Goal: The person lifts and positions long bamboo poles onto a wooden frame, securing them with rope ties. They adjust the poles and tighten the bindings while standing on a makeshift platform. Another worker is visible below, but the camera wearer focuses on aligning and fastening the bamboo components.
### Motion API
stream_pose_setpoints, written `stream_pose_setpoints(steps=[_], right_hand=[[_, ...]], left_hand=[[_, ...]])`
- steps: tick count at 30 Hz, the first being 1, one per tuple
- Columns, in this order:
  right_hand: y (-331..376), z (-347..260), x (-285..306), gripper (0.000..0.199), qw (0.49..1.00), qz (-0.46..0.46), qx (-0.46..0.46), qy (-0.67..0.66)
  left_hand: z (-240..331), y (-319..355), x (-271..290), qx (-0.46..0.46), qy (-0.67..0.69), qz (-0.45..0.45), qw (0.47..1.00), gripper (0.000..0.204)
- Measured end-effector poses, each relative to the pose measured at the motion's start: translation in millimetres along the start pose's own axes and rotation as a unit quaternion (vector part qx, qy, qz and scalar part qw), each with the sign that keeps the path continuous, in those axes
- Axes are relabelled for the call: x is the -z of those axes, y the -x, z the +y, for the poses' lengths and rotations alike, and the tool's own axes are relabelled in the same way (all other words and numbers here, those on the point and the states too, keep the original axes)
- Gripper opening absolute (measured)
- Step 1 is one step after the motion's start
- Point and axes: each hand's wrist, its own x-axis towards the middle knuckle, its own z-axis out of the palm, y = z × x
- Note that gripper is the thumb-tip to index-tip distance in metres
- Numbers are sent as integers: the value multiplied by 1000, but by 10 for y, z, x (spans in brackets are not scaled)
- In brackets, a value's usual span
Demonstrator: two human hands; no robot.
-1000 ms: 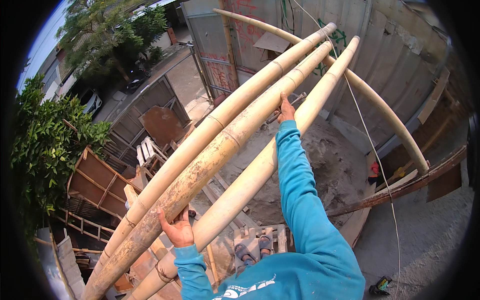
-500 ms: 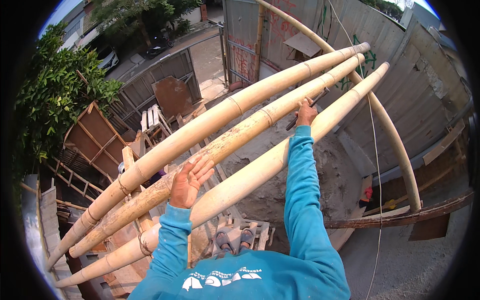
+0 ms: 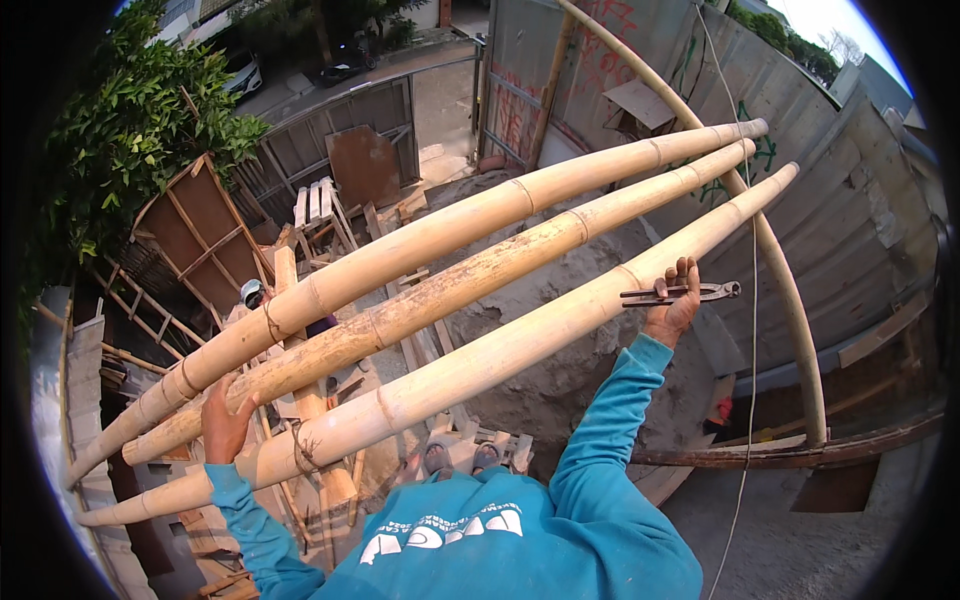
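Right hand wrapped around pincers, resting on nearest bamboo pole for balance. Left hand gripping middle bamboo pole, steadying it.

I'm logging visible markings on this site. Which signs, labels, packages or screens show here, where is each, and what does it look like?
Red painted scrawl on the grey metal fence panels, top centre.
Green painted scrawl on the grey fence, upper right, behind the bamboo poles' tips.
White block print across the person's blue sweatshirt, bottom centre.
No packages or screens.
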Motion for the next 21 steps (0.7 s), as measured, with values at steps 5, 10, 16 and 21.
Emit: stream_pose_setpoints(steps=[5,10,16,21], right_hand=[[741,-132,998,20,989,109,-66,73],[1550,-73,1814,20,943,207,-147,215],[1839,361,1891,23,926,182,-218,251],[1713,464,1740,22,923,146,-200,296]], left_hand=[[-587,-36,-8,-3,-15,-61,998,75],[-1013,-314,-397,-40,-133,-83,987,101],[-1397,-282,-752,-49,-183,-77,979,101],[-1425,-512,-927,-69,-187,-83,976,92]])
